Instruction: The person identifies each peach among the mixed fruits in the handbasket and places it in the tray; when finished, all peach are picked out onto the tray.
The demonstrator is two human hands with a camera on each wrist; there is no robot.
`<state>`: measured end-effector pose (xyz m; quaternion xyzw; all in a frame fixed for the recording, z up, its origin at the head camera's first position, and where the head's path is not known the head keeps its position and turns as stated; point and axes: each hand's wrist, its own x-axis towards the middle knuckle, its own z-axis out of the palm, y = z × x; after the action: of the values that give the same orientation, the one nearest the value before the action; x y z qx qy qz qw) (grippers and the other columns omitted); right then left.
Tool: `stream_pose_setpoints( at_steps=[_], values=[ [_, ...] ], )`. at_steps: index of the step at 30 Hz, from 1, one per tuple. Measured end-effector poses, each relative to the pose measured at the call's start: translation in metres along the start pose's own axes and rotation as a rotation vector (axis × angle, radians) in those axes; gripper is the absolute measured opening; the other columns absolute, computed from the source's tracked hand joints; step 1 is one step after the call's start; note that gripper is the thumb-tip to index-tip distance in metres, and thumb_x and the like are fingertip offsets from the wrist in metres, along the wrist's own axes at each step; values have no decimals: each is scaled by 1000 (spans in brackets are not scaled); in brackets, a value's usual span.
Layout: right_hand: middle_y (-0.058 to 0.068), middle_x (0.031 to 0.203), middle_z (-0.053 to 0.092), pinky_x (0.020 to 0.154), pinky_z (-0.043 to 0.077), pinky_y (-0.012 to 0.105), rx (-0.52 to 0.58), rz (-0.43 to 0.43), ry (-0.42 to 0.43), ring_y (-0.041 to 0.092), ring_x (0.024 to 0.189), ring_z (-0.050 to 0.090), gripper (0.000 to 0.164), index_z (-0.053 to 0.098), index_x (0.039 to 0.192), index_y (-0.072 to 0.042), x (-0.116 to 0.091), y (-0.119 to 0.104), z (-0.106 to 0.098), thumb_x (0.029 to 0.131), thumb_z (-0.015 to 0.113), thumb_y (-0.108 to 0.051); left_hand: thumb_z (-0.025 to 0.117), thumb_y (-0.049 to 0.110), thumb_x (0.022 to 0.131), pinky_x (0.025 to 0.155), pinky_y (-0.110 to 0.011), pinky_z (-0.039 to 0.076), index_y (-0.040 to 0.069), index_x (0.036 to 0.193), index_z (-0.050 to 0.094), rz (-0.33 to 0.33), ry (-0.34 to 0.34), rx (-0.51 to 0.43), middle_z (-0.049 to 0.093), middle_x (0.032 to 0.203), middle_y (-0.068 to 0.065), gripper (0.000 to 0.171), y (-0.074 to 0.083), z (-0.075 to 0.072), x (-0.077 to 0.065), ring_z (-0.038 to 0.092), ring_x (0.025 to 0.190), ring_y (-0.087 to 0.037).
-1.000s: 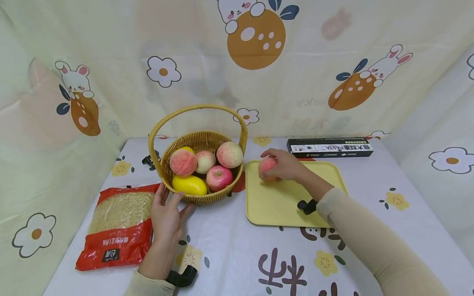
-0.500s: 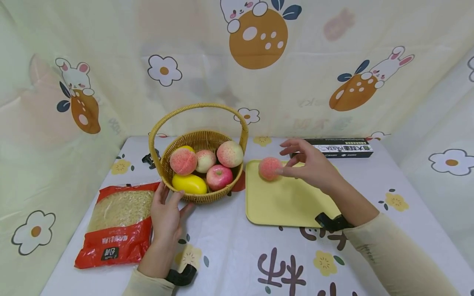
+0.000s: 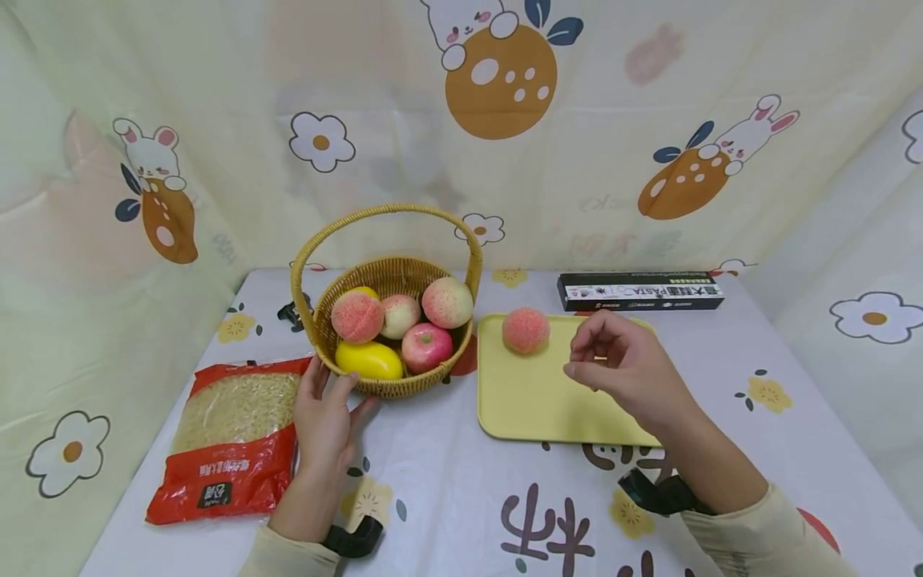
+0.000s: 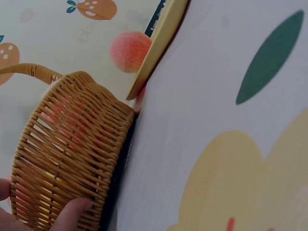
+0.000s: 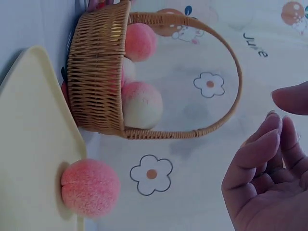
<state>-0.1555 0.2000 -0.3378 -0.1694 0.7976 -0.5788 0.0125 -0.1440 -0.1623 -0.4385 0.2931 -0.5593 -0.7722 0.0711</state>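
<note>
The peach [image 3: 525, 330] is round and pink-red, with a fine speckled surface and a shallow groove visible in the right wrist view. It rests on the yellow tray [image 3: 534, 409], near the far left corner. The right hand [image 3: 634, 369] is positioned above the tray, right of the peach and apart from it; its fingers are loosely bent, hold nothing, and leave a narrow gap to the thumb. The left hand [image 3: 324, 421] rests against the wicker basket [image 3: 397, 389], fingers spread. The basket contains an apple [image 3: 427, 347], yellow fruit [image 3: 369, 361] and more peaches [image 3: 357, 316]. A red bag [image 3: 223, 441] lies left of the left hand.
</note>
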Motion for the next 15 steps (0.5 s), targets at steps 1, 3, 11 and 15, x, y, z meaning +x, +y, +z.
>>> stream_pose_setpoints(
  at_steps=[1, 3, 11, 15],
  values=[
    [4, 91, 66, 64, 57, 25, -46, -15, -2, 18, 80, 63, 20, 62, 102, -2, 0, -1, 3, 88, 75, 4, 65, 13, 100, 93, -45, 65, 33, 169, 26, -2, 0, 1, 25, 175, 4, 82, 0, 0, 0, 44, 147, -28],
    [4, 95, 67, 67, 57, 26, -146, -34, -9, 18, 85, 64, 24, 64, 105, -6, 2, -4, 9, 87, 79, 1, 65, 13, 100, 93, -45, 65, 34, 169, 26, -3, 1, 4, 25, 175, 4, 82, 1, 0, 1, 44, 147, -28],
    [3, 132, 67, 91, 61, 46, -441, -52, -167, 25, 123, 63, 70, 59, 142, -18, 43, -19, 37, 82, 90, -39, 66, 15, 100, 93, -45, 65, 35, 168, 26, -1, 0, 12, 26, 175, 5, 82, 2, 0, 3, 45, 147, -28],
    [5, 151, 59, 110, 51, 56, -516, -92, -298, 31, 134, 58, 92, 51, 154, -18, 69, -27, 52, 78, 89, -53, 67, 16, 99, 95, -46, 64, 35, 169, 26, -15, 1, 15, 25, 176, 6, 83, 0, -1, 1, 44, 148, -29]
  ],
)
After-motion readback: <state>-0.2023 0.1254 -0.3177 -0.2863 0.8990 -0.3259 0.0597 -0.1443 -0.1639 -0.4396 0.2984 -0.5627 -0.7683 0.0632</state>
